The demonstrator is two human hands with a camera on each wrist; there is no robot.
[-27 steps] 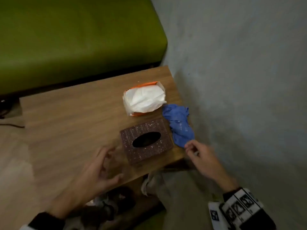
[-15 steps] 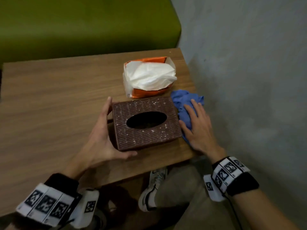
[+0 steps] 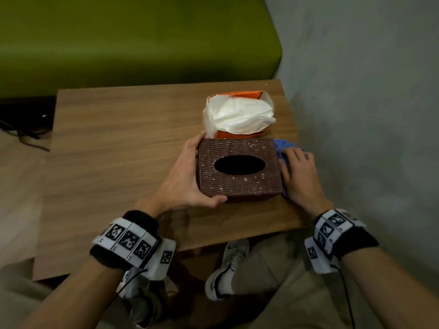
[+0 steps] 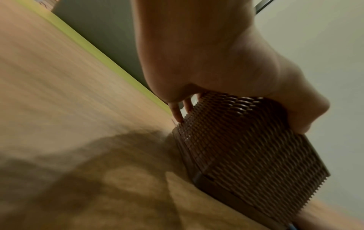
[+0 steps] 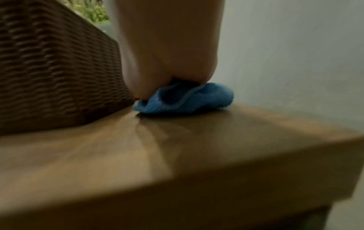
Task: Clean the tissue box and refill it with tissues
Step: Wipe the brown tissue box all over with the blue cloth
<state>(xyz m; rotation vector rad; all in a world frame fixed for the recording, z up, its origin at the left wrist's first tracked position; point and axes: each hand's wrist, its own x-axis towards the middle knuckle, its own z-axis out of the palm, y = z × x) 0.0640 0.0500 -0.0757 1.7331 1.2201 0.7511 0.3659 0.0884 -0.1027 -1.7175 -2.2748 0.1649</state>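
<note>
Risk first: your right hand (image 3: 299, 177) lies on the blue cloth (image 5: 185, 98) at the table's (image 3: 118, 143) right edge, beside the wall. Whether its fingers have curled round the cloth or only rest flat on it, I cannot tell. A weak gather likely drags the cloth off that edge onto the floor. Your left hand (image 3: 187, 179) clasps the left end of the brown woven tissue box (image 3: 238, 170), thumb on the near side, fingers curled round the far corner. The box sits near the table's front right corner, touching the cloth, and the hold is one-sided, so wiping hard may twist or slide it into the open orange tissue pack (image 3: 237, 115) just behind. White specks dot the box's top; a careless wipe probably pushes them into the oval slot, which looks dark and empty. The loose tissues could also snag if you bump the pack.

Count: one tissue box, one cloth, one tissue pack, one table, two hands.
</note>
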